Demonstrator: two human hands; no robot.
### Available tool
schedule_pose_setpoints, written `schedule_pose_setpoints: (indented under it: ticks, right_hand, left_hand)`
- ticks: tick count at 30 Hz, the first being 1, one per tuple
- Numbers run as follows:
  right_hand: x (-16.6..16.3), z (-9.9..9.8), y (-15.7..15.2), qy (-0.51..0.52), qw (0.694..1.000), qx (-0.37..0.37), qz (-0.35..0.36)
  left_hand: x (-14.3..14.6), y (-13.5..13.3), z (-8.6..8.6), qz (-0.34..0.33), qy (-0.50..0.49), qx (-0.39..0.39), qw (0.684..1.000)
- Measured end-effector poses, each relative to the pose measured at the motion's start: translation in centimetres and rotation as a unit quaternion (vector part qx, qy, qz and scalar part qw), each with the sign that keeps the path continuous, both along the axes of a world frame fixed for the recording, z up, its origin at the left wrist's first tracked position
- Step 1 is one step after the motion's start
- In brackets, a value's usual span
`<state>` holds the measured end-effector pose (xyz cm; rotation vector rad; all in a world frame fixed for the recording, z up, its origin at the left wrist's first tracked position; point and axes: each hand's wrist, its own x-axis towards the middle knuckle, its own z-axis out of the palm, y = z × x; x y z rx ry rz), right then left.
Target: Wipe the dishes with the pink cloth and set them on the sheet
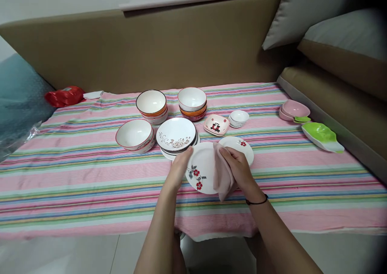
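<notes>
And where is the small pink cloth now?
In the head view, right of centre: the small pink cloth is in the right hand, against the plate in the left hand.

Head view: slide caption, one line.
Left hand grips a flower-patterned plate by its edge while the right hand holds a pink cloth against it, above striped fabric bearing stacked bowls.
</notes>
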<state>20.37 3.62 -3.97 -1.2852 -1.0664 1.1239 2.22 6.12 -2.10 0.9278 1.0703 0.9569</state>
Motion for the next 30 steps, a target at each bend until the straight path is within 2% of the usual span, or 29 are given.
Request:
schedule_pose_setpoints:
  ticks: [1, 3, 6, 9, 12, 14, 16, 18, 21, 24, 27, 30]
  right_hand:
    - [0.0, 0.1, -0.1, -0.003, 1.0, -0.003, 0.008]
    - [-0.2, 0.2, -0.3, -0.001, 1.0, -0.007, 0.01]
    - [-0.6, 0.3, -0.5, 0.001, 1.0, 0.007, -0.001]
    - [-0.6, 0.3, -0.4, -0.014, 1.0, 0.018, 0.013]
    - [-0.4, 0.2, -0.4, -0.024, 0.999, 0.013, 0.046]
    - [-0.3, 0.1, -0.4, -0.025, 0.998, 0.014, 0.064]
    - [-0.3, 0.1, -0.4, -0.016, 0.997, 0.016, 0.078]
    - [-0.3, 0.0, -0.5, 0.037, 0.996, 0.016, 0.08]
    - [-0.3, 0.1, -0.5, 0.195, 0.98, 0.027, 0.041]
    - [0.0, 0.0, -0.6, 0.313, 0.949, 0.034, -0.017]
    - [0.5, -0.5, -0.7, 0.361, 0.931, 0.007, -0.045]
    - [0.7, -1.0, -0.9, 0.371, 0.928, -0.012, -0.042]
  left_hand:
    - [0.1, -0.1, -0.1, -0.01, 0.01, -0.006, 1.0]
    - [0.5, -0.2, -0.3, 0.024, 0.006, -0.013, 1.0]
    - [1.1, 0.0, -0.6, 0.179, -0.026, -0.009, 0.984]
    - [1.1, 0.5, -0.7, 0.331, -0.066, 0.006, 0.941]
    - [0.4, 1.0, -0.6, 0.424, -0.104, 0.023, 0.899]
    - [-0.1, 1.2, -0.4, 0.455, -0.123, 0.043, 0.881]
    - [-0.5, 1.3, -0.3, 0.462, -0.135, 0.068, 0.874]
    - [-0.7, 1.2, -0.2, 0.459, -0.142, 0.087, 0.873]
    - [-0.5, 1.1, 0.2, 0.458, -0.166, 0.087, 0.869]
    - [-0.2, 1.1, 0.5, 0.421, -0.218, 0.058, 0.879]
    - [0.0, 1.1, 0.8, 0.379, -0.255, 0.039, 0.889]
    - [0.2, 1.1, 1.1, 0.358, -0.278, 0.022, 0.891]
